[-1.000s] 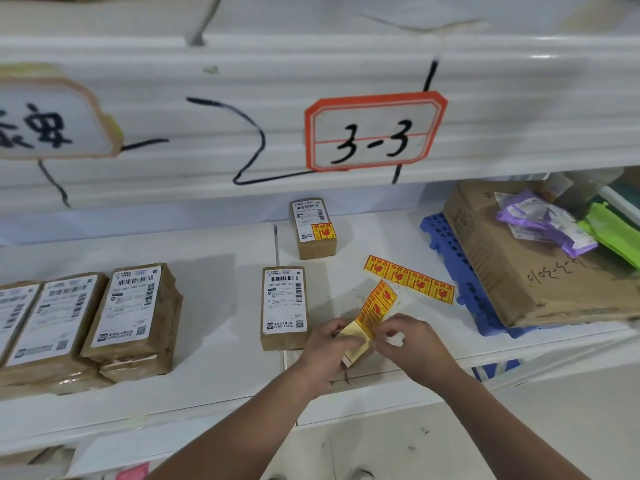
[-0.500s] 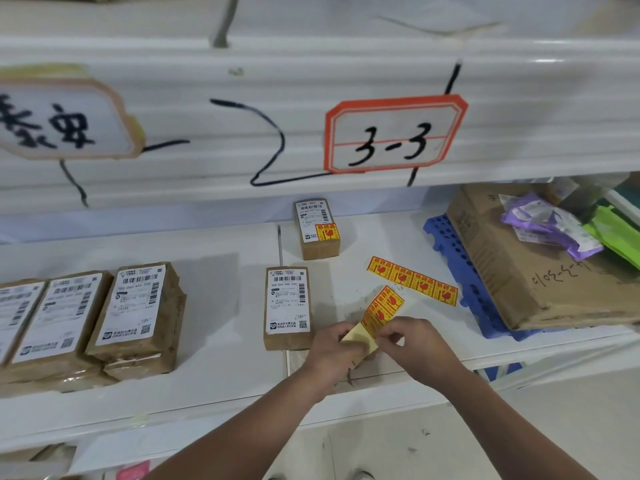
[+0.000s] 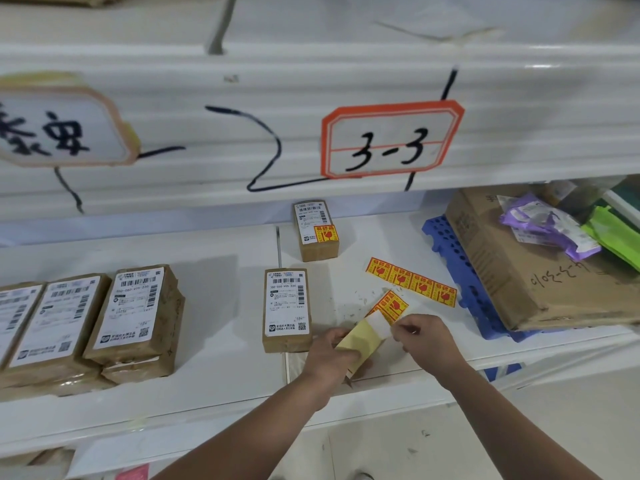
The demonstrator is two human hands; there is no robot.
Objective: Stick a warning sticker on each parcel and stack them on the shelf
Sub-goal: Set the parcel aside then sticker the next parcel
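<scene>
Head view: white shelf (image 3: 214, 306) w/ smooth flat boards is carrying rectangular brown-paper parcels w/ white barcode labels. Near parcel (image 3: 286, 308) is lying flat, no sticker yet; far parcel (image 3: 316, 230) is already wearing a yellow-red sticker; a parcel stack (image 3: 138, 317) is sitting well to the left. A loose sticker strip (image 3: 411, 281) is lying flat betw. the parcels and a blue perforated crate (image 3: 450, 258), which is sitting under a cardboard box (image 3: 519, 271) holding purple and green bags. Left hand (image 3: 332, 355) is gripping the pale yellow backing strip (image 3: 360, 336), fingers clenched on it. Right hand (image 3: 427, 342) is pinching the peeling warning sticker (image 3: 391, 306) at its lower edge, just right of the near parcel.
</scene>
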